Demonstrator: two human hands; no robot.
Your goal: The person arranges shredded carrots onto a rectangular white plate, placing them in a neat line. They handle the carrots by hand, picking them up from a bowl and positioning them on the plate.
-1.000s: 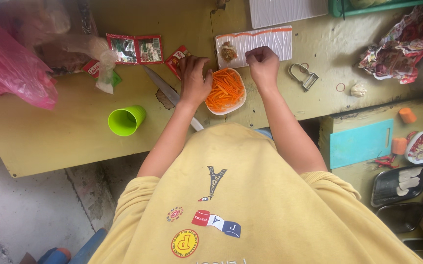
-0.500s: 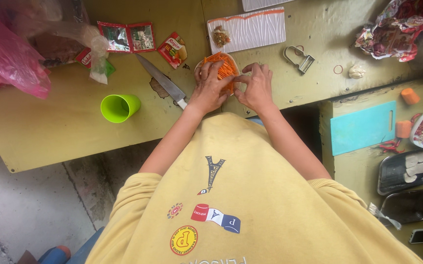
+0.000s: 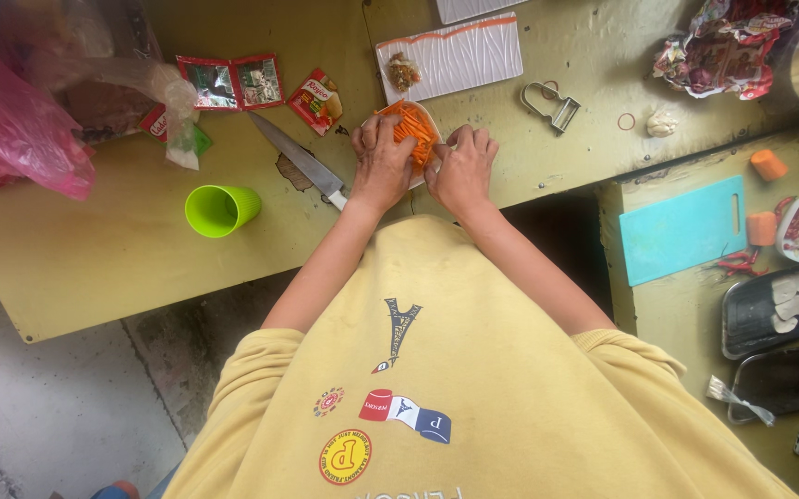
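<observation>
Orange carrot shreds (image 3: 411,129) under both gripping hands (image 3: 423,164), knife (image 3: 302,162) and green cup (image 3: 219,210) alongside.

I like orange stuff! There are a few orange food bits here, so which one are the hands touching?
The shredded carrot in the bowl, between the left hand and right hand. The orange chunks lie untouched far right, by the teal cutting board.

One view only: head camera, yours, looked straight down from above your shoulders. Your yellow shirt (image 3: 473,370) filled lower frame, close to lens. Olive table (image 3: 95,249) sat further off, top edge of frame pointing away from you. Your hands met mid-frame at upper centre. No second view shared anything.
</observation>
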